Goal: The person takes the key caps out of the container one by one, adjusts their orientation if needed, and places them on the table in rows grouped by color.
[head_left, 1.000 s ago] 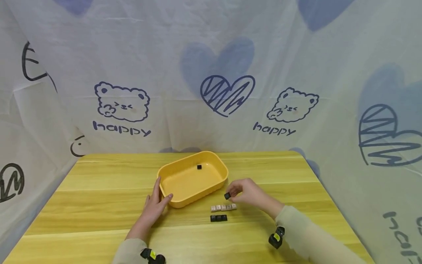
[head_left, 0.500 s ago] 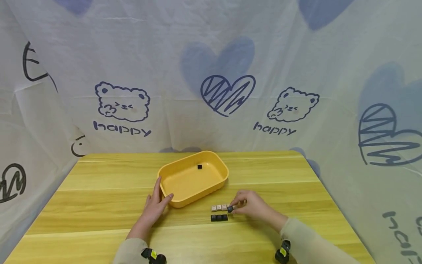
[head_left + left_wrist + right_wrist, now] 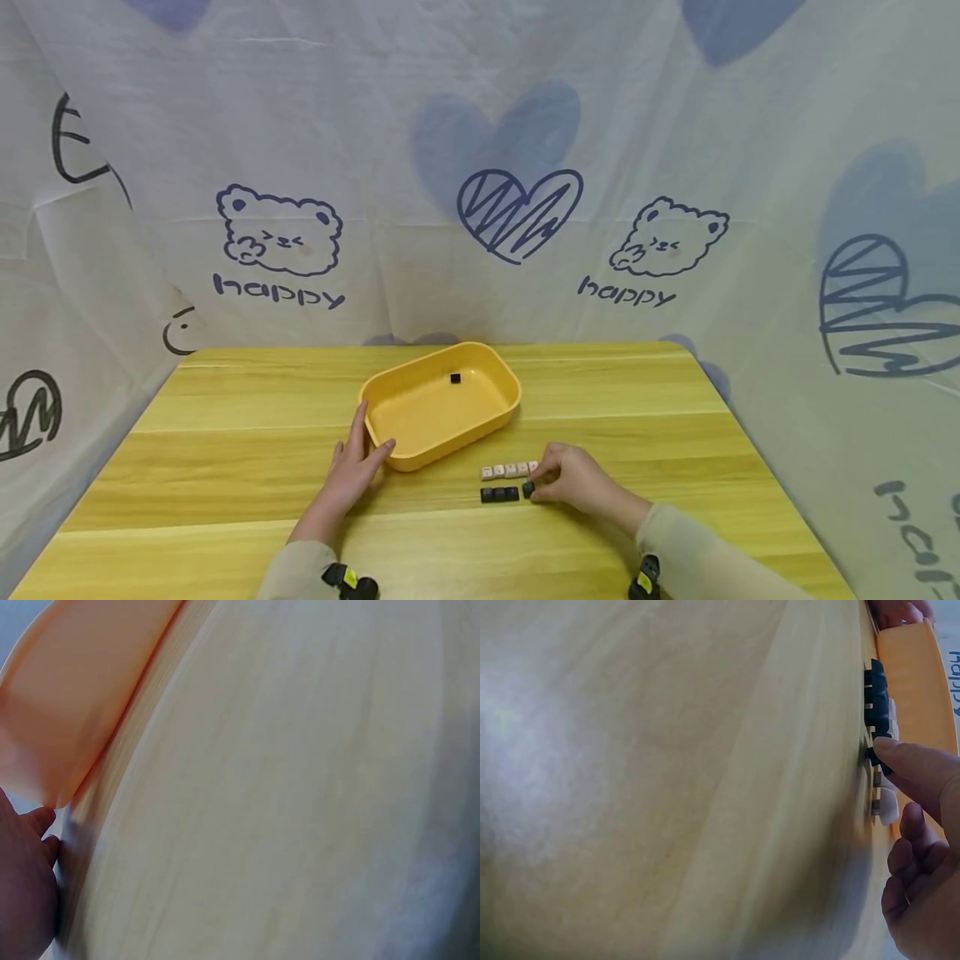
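In the head view, my right hand pinches a black keycap between thumb and fingers. It sits low at the right end of a row of three black keycaps, with a small gap between. Just behind runs a row of several white keycaps, its right end partly covered by my fingers. My left hand rests against the near left corner of a yellow tray, fingers fairly straight. The right wrist view shows the thumb on the held keycap, close to the tabletop.
One black keycap lies inside the tray near its far side. The wooden table ends at a printed cloth hanging behind and at both sides.
My right hand has carried the black keycap from beside the tray, past the white row, down to the right end of the black row. The left hand and tray stay put.
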`<state>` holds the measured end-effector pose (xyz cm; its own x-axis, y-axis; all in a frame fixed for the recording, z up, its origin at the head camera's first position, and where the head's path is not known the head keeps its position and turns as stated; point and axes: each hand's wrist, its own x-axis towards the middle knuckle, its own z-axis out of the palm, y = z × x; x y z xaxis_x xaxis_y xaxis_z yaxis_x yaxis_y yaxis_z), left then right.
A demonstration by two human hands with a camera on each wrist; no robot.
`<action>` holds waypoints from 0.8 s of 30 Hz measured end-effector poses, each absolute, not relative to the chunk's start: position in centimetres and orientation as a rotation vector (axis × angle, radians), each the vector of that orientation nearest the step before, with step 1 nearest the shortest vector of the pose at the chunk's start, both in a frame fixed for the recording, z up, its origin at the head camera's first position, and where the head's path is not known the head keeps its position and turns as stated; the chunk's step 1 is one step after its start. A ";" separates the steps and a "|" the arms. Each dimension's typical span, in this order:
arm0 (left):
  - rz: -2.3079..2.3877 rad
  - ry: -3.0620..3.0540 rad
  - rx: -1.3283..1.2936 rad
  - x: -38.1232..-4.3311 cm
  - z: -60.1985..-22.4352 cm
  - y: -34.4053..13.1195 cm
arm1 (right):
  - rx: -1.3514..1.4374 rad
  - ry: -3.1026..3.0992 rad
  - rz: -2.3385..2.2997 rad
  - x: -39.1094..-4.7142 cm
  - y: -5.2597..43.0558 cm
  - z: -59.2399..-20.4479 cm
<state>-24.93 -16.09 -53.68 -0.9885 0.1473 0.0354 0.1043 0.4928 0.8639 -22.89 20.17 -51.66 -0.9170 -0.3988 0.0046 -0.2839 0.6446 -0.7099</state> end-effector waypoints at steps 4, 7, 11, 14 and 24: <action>1.540 2.674 0.227 -24.9 -53.7 -16.1 | -0.572 2.703 -1.128 -22.8 20.1 -51.7; 1.534 2.680 0.227 -24.9 -53.6 -16.1 | -0.579 2.701 -1.118 -22.7 20.0 -51.7; 1.540 2.677 0.229 -24.9 -53.5 -16.1 | -0.595 2.719 -1.090 -22.6 19.8 -51.7; 1.550 2.682 0.240 -24.9 -53.6 -16.1 | -0.599 2.723 -1.075 -22.7 19.8 -51.8; 1.533 2.668 0.230 -25.0 -53.7 -16.2 | -0.592 2.682 -1.084 -22.8 20.0 -52.0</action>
